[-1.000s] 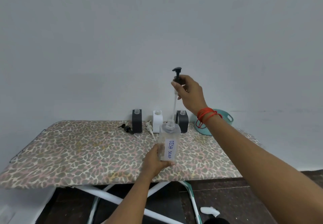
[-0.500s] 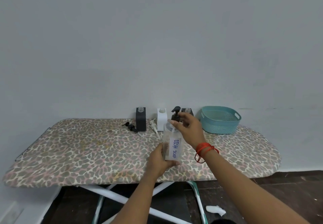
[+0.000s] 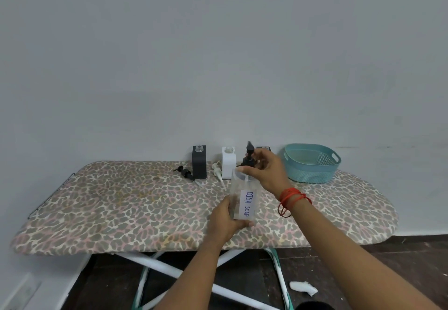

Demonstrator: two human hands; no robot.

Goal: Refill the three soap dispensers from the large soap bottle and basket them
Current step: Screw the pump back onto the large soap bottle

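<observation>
My left hand [image 3: 226, 217] grips the clear large soap bottle [image 3: 244, 196], labelled "DISH SOAP", upright on the board. My right hand [image 3: 266, 171] holds its black pump head [image 3: 249, 158] down on the bottle's neck. Behind stand three open dispensers without pumps: a black one [image 3: 199, 162], a white one [image 3: 228, 162], and another dark one [image 3: 263, 148] mostly hidden by my right hand. A loose black pump [image 3: 184, 172] and a white pump [image 3: 218, 173] lie beside them. The teal basket [image 3: 311, 163] sits at the back right.
Everything rests on a leopard-print ironing board [image 3: 121, 208] against a grey wall. Its white and green legs [image 3: 169, 273] cross below. A white scrap [image 3: 303, 288] lies on the dark floor.
My right hand has lowered the black pump, tube first, from high above the bottle down onto its neck. My left hand keeps holding the bottle in place.
</observation>
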